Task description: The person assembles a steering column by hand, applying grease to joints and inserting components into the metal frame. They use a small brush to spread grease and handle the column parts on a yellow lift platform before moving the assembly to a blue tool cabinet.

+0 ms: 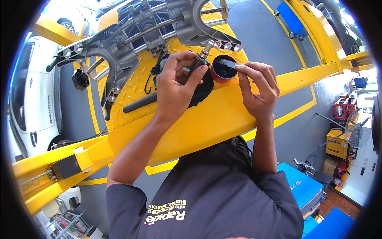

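A grey metal frame (119, 44) lay over the yellow platform (133, 87). The left hand (174, 89), fingers closed around a metal-tipped part (205, 51), held it tilted near the can (221, 79), seemingly for easy reach. The can stood mouth-up, likely guarding its dark contents; the right hand (260, 85) pinched a thin strip (229, 63) at its mouth, probably for control.

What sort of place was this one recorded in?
Probably a vehicle workshop: a white car stands at the left, a yellow beam, perhaps part of a lift, crosses the middle, and a grey metal frame sits beyond it.
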Action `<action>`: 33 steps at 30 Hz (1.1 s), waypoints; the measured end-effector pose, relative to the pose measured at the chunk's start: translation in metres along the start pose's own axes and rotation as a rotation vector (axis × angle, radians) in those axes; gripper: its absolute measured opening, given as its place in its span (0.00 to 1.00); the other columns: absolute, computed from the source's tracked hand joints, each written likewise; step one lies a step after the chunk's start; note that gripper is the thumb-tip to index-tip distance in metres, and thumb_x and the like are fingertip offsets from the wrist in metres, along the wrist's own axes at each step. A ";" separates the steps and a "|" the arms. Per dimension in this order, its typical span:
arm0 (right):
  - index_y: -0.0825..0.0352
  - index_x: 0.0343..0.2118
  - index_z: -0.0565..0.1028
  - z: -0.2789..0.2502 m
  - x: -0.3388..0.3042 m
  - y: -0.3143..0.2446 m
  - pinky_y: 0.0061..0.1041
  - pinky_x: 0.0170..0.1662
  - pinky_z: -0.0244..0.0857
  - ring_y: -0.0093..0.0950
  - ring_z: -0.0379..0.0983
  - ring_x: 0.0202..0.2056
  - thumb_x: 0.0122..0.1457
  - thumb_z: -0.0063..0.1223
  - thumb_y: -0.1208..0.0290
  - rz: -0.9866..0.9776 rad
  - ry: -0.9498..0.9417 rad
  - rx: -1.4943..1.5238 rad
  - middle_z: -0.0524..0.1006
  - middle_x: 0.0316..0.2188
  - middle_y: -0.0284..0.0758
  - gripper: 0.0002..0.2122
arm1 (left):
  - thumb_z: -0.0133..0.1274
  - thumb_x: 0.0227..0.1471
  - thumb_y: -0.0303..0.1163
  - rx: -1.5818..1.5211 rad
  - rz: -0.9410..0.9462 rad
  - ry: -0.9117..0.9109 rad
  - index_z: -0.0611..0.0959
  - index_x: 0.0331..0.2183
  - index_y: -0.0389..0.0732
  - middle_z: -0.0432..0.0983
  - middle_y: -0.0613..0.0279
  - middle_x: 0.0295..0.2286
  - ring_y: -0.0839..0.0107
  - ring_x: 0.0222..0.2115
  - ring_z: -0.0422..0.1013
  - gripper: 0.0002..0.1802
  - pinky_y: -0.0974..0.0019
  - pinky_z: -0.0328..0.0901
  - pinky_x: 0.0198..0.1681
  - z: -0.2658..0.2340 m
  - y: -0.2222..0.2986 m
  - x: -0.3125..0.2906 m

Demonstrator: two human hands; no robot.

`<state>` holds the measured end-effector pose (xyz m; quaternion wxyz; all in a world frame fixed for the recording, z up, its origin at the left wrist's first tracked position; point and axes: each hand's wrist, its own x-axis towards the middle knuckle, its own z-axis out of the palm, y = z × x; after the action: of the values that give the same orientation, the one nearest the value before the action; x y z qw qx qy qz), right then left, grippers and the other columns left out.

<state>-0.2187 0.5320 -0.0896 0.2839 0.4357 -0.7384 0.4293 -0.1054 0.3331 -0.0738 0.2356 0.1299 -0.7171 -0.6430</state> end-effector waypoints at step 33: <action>0.75 0.48 0.82 -0.002 -0.012 -0.027 0.22 0.44 0.76 0.24 0.81 0.39 0.68 0.57 0.82 0.574 0.305 0.663 0.83 0.38 0.38 0.08 | 0.70 0.57 0.26 0.080 0.055 0.015 0.79 0.47 0.37 0.81 0.61 0.40 0.76 0.39 0.79 0.20 0.73 0.73 0.47 0.003 0.004 -0.007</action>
<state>-0.1887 0.5319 -0.0875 0.1043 0.2126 -0.6018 0.7627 -0.1005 0.3399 -0.0714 0.2530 0.1243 -0.7438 -0.6060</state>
